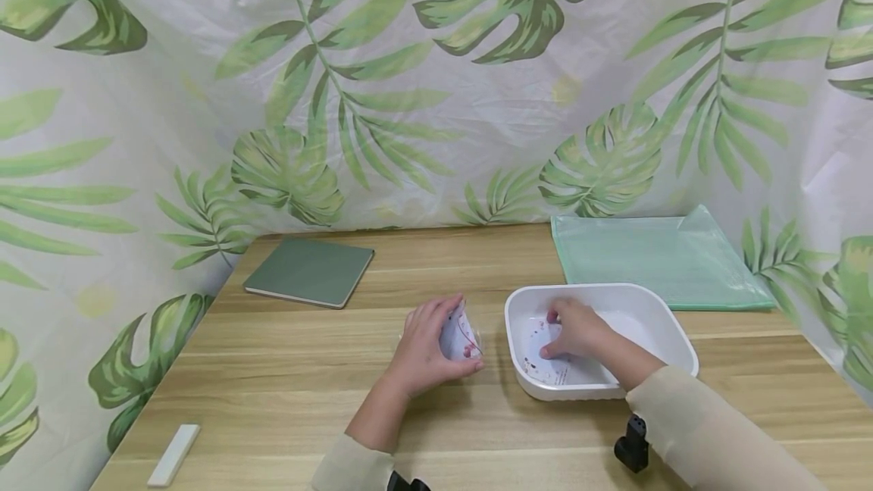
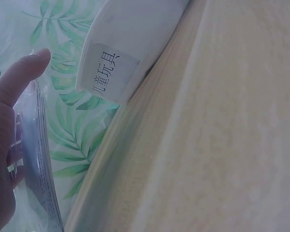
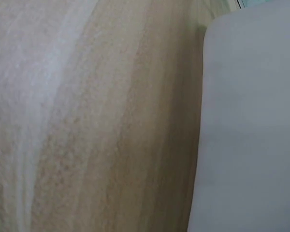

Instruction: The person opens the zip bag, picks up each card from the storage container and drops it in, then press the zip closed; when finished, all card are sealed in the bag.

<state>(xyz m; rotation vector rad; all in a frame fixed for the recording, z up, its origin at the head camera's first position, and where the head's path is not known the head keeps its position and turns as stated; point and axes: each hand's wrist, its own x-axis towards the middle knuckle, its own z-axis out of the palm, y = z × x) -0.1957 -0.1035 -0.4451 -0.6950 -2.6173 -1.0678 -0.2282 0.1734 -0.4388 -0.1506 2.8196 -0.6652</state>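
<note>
My left hand (image 1: pixel 426 347) holds a printed packet in clear plastic (image 1: pixel 458 333), tilted up off the table left of a white basin (image 1: pixel 655 305). The packet's edge (image 2: pixel 44 154) shows beside the thumb in the left wrist view. Inside the basin, my right hand (image 1: pixel 580 332) is over a pale printed sheet or packet (image 1: pixel 539 366) on the left part of the floor. Its thumb and fingers are spread apart, slightly blurred; contact with the sheet is hard to tell. The right wrist view shows the basin's outer wall (image 3: pixel 251 125), but no hand.
A green notebook (image 1: pixel 310 271) lies at the back left. Behind the basin is a green translucent zip pouch (image 1: pixel 627 256). A white bar (image 1: pixel 173 455) lies near the left front edge. A label with Chinese characters (image 2: pixel 108 72) marks the basin's side. A leaf-print curtain (image 1: pixel 436 97) hangs behind the table.
</note>
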